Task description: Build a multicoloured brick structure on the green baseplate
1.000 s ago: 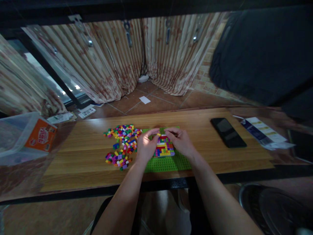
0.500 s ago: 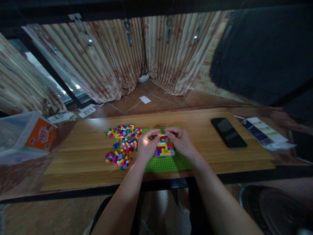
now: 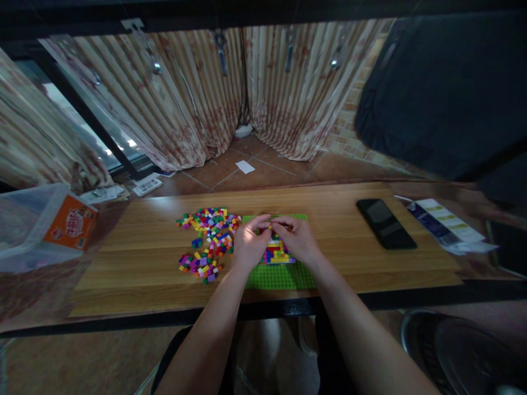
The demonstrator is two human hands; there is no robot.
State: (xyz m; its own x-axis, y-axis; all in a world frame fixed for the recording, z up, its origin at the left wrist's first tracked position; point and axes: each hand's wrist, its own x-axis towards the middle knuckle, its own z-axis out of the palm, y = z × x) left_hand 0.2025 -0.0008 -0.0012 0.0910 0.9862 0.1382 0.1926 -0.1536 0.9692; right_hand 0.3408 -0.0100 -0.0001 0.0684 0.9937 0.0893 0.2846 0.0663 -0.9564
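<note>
On the wooden table lies a green studded baseplate (image 3: pixel 282 278), carrying a block of multicoloured toy bricks (image 3: pixel 278 254). Above the far part of this brick block, my left hand (image 3: pixel 250 241) and my right hand (image 3: pixel 297 237) meet at the fingertips. Both have thumb and fingers pinched together. A speck of yellow shows between the fingertips, too small to tell whether it is a held brick or part of the block. My hands cover the block's far edge and sides. Left of the plate, loose toy bricks (image 3: pixel 212 222) lie scattered in several colours.
A black phone (image 3: pixel 386 224) lies on the table's (image 3: pixel 132 263) right side. Beyond the left end stands a clear plastic box (image 3: pixel 37 227) with an orange label. Papers (image 3: pixel 448 222) lie past the right end. Curtains (image 3: pixel 185 109) hang behind the table.
My right hand has moved left, bringing its fingertips up against those of my left hand. The gap between the hands has closed. The view has shifted slightly.
</note>
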